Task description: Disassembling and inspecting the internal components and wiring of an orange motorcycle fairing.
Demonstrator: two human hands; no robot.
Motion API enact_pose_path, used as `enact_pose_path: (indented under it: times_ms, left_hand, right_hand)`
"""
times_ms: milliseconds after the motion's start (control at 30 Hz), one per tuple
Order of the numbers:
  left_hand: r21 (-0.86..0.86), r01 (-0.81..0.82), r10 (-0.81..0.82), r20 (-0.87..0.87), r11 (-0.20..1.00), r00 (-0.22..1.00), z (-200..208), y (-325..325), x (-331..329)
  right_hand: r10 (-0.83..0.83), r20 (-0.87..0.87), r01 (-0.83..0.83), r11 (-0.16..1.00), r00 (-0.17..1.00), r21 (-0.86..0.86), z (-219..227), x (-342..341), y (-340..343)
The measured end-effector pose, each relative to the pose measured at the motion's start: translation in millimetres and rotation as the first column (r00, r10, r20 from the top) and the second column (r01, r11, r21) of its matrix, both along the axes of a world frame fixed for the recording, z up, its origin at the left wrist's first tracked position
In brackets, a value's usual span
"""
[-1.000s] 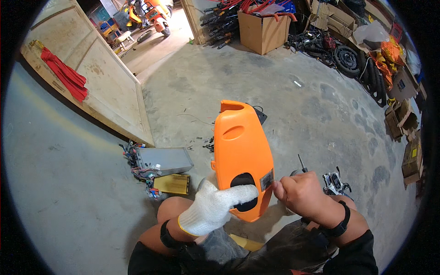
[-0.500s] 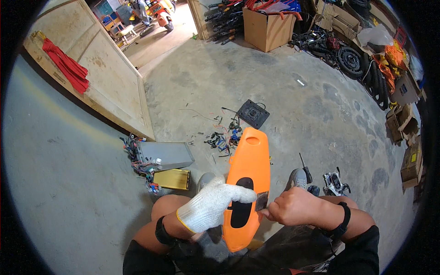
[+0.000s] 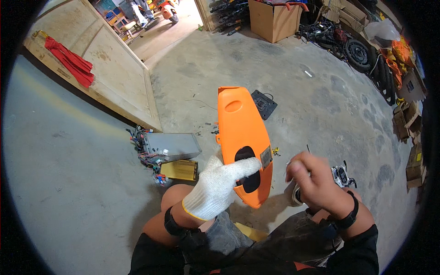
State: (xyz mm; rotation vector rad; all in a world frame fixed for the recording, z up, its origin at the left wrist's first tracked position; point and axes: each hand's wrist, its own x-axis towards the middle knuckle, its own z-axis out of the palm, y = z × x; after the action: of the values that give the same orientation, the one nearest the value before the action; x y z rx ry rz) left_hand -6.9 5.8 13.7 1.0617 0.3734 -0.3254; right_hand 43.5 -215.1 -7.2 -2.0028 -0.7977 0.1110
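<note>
A long orange plastic panel (image 3: 240, 123), with an oval recess near its far end and a black oval insert (image 3: 251, 184) nearer me, tilts up in front of my knees. My left hand (image 3: 220, 183), in a white knitted glove, grips its left side, one finger stretched across the insert. By that fingertip, a dark square patch (image 3: 266, 158) sits on the panel's right edge. My bare right hand (image 3: 316, 181) is off to the right, apart from the panel. Its fingers are curled and slightly blurred; what they hold, if anything, I cannot make out.
On the floor at left lie a grey metal box (image 3: 172, 145) with bundled wires and a gold metal box (image 3: 179, 170). A black square part (image 3: 264, 105) lies beyond the panel. Silvery parts (image 3: 341, 175) sit right. A cardboard box (image 3: 275, 20) and wheels (image 3: 357, 55) line the far side.
My left hand has raised the orange panel and shifted it farther out. My right hand has left the dark patch and moved right and up. The patch now shows more fully.
</note>
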Motion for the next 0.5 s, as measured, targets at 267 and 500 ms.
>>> enact_pose_path:
  times_ms: [267,500]
  left_hand:
    - [0.858,-0.121,-0.605,0.444,0.499,0.661,-12.3,-10.7,-1.2]
    - [0.934,-0.304,-0.784,0.329,0.188,0.527,-11.6,-19.1,9.2]
  right_hand:
    - [-0.103,-0.624,0.515,0.675,0.775,0.528,-4.2,27.3,-9.0]
    - [-0.012,-0.63,0.526,0.563,0.776,0.637,0.7,31.9,-16.2]
